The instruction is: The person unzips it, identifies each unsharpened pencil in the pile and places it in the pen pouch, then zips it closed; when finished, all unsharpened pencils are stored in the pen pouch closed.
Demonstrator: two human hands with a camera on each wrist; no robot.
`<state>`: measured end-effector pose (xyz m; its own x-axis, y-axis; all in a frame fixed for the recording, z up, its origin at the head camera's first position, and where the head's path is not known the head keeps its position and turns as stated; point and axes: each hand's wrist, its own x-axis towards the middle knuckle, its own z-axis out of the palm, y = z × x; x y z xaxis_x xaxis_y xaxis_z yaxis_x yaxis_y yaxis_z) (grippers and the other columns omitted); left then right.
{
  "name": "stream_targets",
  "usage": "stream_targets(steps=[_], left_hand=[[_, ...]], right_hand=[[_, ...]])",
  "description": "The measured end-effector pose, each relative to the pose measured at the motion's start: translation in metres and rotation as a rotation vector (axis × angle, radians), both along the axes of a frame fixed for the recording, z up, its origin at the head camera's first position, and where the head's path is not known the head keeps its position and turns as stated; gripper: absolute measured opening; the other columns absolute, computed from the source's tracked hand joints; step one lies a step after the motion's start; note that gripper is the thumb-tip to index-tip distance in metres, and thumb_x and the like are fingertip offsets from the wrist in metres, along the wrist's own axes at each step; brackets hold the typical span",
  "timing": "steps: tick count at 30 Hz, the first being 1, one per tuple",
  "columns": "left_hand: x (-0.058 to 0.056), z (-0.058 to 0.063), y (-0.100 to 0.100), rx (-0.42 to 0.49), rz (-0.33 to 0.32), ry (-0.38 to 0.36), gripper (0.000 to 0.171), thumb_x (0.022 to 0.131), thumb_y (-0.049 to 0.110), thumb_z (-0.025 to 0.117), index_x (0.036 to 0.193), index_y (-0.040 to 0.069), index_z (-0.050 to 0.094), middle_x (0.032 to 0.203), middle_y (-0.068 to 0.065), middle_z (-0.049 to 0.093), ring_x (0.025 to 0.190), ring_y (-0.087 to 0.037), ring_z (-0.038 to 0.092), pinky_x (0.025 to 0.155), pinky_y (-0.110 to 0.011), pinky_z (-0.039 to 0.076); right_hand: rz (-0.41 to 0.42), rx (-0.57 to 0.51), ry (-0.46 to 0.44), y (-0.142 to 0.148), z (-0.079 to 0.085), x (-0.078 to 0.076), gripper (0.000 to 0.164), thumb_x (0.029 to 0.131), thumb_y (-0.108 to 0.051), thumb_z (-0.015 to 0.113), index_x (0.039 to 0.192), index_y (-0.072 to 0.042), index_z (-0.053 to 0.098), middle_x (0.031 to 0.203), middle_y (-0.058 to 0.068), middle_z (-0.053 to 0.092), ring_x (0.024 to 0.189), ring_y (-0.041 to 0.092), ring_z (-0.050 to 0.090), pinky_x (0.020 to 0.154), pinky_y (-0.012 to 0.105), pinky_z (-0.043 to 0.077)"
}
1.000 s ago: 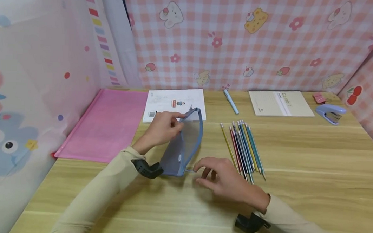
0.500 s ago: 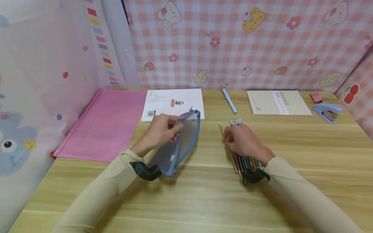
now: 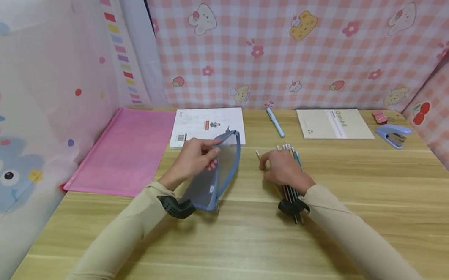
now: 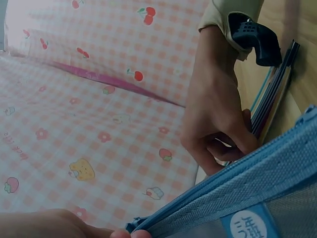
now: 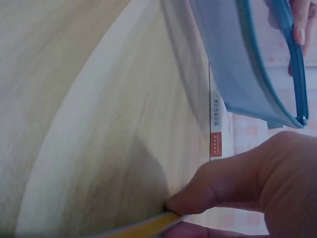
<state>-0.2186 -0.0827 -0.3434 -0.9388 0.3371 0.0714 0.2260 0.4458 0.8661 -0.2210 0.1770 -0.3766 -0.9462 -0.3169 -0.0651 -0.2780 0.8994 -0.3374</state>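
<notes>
My left hand (image 3: 194, 157) pinches the upper edge of a blue mesh zipper pouch (image 3: 200, 191), which stands on the desk with its mouth open toward the right. Beside it, my right hand (image 3: 285, 168) is over a bunch of pencils (image 3: 291, 194) and covers their middle. Between thumb and finger it pinches a yellow pencil (image 5: 143, 229), seen close up in the right wrist view. That pencil's eraser end pokes out left of the hand in the head view. In the left wrist view, the pouch's zipper edge (image 4: 233, 171) hides part of the right fingertips.
Left of the pouch lies a pink folder (image 3: 126, 152). A white booklet (image 3: 195, 121) lies behind the pouch. Along the back are a light blue pen (image 3: 275, 122), a cream notebook (image 3: 336, 124), a pink clip (image 3: 379, 117) and a purple stapler (image 3: 394, 135).
My right hand has left the pouch's zipper end, reached the pencils and taken hold of the yellow one, shifting it left. The left hand keeps its grip; the pouch's lower end has swung slightly left.
</notes>
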Motion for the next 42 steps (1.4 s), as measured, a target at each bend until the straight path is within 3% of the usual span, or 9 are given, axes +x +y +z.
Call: stream_targets(steps=[7, 12, 18, 26, 31, 36, 42], left_hand=[[-0.001, -0.002, 0.001, -0.031, -0.011, 0.032, 0.038, 0.099, 0.008, 0.059, 0.137, 0.001, 0.06, 0.07, -0.013, 0.07, 0.051, -0.009, 0.059, 0.053, -0.037, 0.061], [-0.001, -0.001, 0.002, -0.037, 0.013, 0.024, 0.038, 0.099, 0.008, 0.059, 0.137, 0.001, 0.06, 0.071, -0.014, 0.07, 0.051, -0.011, 0.06, 0.056, -0.046, 0.062], [0.0, 0.001, 0.006, -0.019, 0.015, 0.012, 0.04, 0.099, 0.009, 0.06, 0.138, -0.001, 0.059, 0.071, -0.012, 0.071, 0.052, -0.01, 0.061, 0.057, -0.044, 0.063], [-0.001, -0.001, 0.012, 0.025, 0.028, -0.011, 0.04, 0.098, 0.008, 0.062, 0.136, -0.002, 0.059, 0.072, -0.014, 0.071, 0.05, -0.008, 0.062, 0.054, -0.038, 0.063], [0.0, 0.0, 0.014, 0.047, 0.034, -0.032, 0.04, 0.097, 0.008, 0.062, 0.136, -0.002, 0.059, 0.073, -0.014, 0.071, 0.05, -0.008, 0.063, 0.052, -0.031, 0.062], [0.002, 0.001, 0.017, 0.062, 0.044, -0.035, 0.04, 0.097, 0.008, 0.062, 0.135, -0.003, 0.06, 0.074, -0.015, 0.072, 0.05, -0.008, 0.063, 0.053, -0.032, 0.063], [0.002, 0.0, 0.022, 0.095, 0.043, -0.03, 0.04, 0.096, 0.005, 0.062, 0.134, -0.005, 0.059, 0.075, -0.019, 0.072, 0.048, -0.007, 0.063, 0.051, -0.03, 0.063]], right_hand=[[-0.033, -0.241, -0.016, 0.004, -0.005, 0.002, 0.018, 0.076, -0.009, 0.074, 0.092, -0.013, 0.08, 0.089, 0.011, 0.076, 0.068, 0.015, 0.062, 0.054, 0.022, 0.046], [-0.106, -0.431, -0.063, 0.002, -0.001, 0.007, 0.025, 0.081, -0.009, 0.07, 0.104, -0.01, 0.079, 0.084, 0.012, 0.078, 0.06, 0.011, 0.062, 0.05, 0.021, 0.047], [-0.176, -0.725, -0.124, -0.002, 0.005, 0.012, 0.032, 0.084, -0.004, 0.066, 0.114, -0.007, 0.075, 0.068, 0.007, 0.07, 0.046, 0.012, 0.05, 0.042, 0.023, 0.04], [-0.216, -1.058, -0.14, -0.013, 0.005, 0.012, 0.031, 0.089, -0.003, 0.065, 0.12, -0.008, 0.071, 0.075, -0.003, 0.071, 0.05, 0.007, 0.05, 0.047, 0.02, 0.043], [-0.237, -1.245, -0.099, -0.023, 0.005, 0.013, 0.028, 0.091, -0.003, 0.066, 0.115, -0.015, 0.072, 0.076, -0.006, 0.074, 0.047, 0.005, 0.049, 0.043, 0.017, 0.036], [-0.253, -1.338, 0.027, -0.038, 0.002, 0.008, 0.027, 0.09, 0.003, 0.067, 0.114, -0.007, 0.072, 0.07, -0.01, 0.073, 0.043, 0.005, 0.048, 0.041, 0.015, 0.037], [-0.269, -1.282, 0.1, -0.051, -0.003, 0.006, 0.029, 0.088, 0.003, 0.069, 0.117, 0.001, 0.07, 0.068, -0.012, 0.071, 0.041, 0.006, 0.048, 0.04, 0.02, 0.043]])
